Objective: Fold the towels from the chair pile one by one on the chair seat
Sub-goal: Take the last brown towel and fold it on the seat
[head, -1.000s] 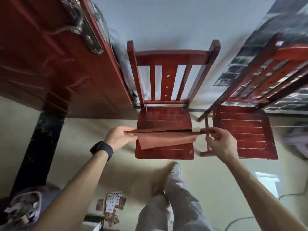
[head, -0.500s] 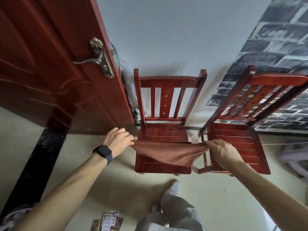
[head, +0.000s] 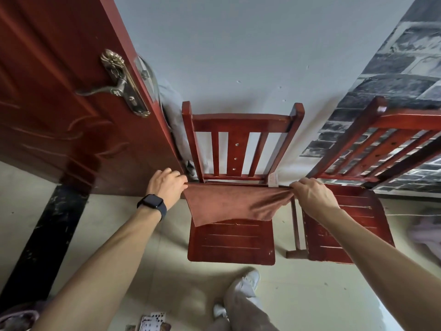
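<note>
Stretching taut between 2 hands, the brown towel [head: 233,204] hangs in front of the slatted back of the middle chair [head: 231,244], its top edge level with the rear of the seat and its lower edge sagging in a curve over the seat boards; whether the cloth touches the wood cannot be told. The left hand [head: 167,185] pinches the towel's left top corner with curled fingers, just beside the chair's left back post, and a dark watch [head: 152,203] sits on that wrist. The right hand [head: 310,197] grips the right top corner in a closed fist, where the fabric bunches into folds, and a small white tag [head: 274,179] sticks up near it. A second chair [head: 353,211] of the same red wood stands just to the right. On the left a red door [head: 59,91] with a brass handle [head: 114,89] stands open, grey cloth [head: 171,111] hanging behind its edge. Below, a pale shoe [head: 248,280] rests on the floor, and playing cards [head: 152,322] lie near the bottom edge.
</note>
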Tool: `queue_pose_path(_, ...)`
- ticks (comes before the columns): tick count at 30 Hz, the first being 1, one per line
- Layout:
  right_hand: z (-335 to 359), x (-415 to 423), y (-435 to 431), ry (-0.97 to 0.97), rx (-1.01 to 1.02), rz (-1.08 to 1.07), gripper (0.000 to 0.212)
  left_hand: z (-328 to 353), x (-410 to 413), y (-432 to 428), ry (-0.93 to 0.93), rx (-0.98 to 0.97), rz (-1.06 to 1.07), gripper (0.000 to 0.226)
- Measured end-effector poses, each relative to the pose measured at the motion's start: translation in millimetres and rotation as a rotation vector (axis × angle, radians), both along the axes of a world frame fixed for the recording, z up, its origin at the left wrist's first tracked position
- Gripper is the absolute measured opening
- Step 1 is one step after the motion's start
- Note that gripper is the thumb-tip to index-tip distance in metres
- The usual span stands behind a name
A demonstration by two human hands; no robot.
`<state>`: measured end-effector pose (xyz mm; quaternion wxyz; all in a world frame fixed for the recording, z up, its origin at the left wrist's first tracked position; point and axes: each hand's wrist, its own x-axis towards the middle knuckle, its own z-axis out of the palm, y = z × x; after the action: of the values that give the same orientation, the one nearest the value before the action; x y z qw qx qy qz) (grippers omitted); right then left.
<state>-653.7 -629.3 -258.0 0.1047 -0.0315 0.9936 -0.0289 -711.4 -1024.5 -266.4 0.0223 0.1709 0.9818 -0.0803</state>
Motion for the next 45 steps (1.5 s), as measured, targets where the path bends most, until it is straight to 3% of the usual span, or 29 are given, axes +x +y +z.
queue_pose_path(7, -39, 17, 1, -0.018, 0.003, -0.048, 0.018, -34, 26, 0, -0.011, 0.013, 0.021, 0.014)
queue_pose_path(11, -82, 64, -6, -0.182, -0.002, -0.058, 0.021, -81, 77, 2, -0.193, -0.105, 0.021, 0.009)
queue_pose_path(16, -148, 135, -11, -0.347, 0.002, -0.111, 0.023, -139, 141, -4, -0.393, -0.111, 0.004, 0.030)
queue_pose_path(20, -187, 172, -18, -0.478, -0.069, -0.162, 0.025, -165, 170, -7, -0.566, -0.075, 0.075, 0.013)
queue_pose_path(23, -209, 179, -20, -0.483, -0.278, -0.369, 0.017, -185, 171, -12, -0.654, 0.161, 0.285, 0.021)
queue_pose_path(28, -239, 142, -15, -0.429, -0.699, -0.874, 0.004, -227, 131, -23, -0.868, 0.910, 0.890, 0.010)
queue_pose_path(32, -266, 101, -18, -0.282, -0.809, -0.954, 0.007, -262, 91, -15, -0.829, 1.137, 1.059, 0.017)
queue_pose_path(34, -286, 83, -21, -0.245, -0.808, -0.994, 0.011, -284, 76, -12, -0.773, 1.156, 1.076, 0.013)
queue_pose_path(40, -343, 47, -24, -0.228, -0.751, -1.022, 0.021, -338, 52, -3, -0.611, 1.056, 1.068, 0.009)
queue_pose_path(45, -366, 34, -23, -0.225, -0.695, -0.990, 0.027, -366, 46, -1, -0.567, 0.949, 1.085, 0.020)
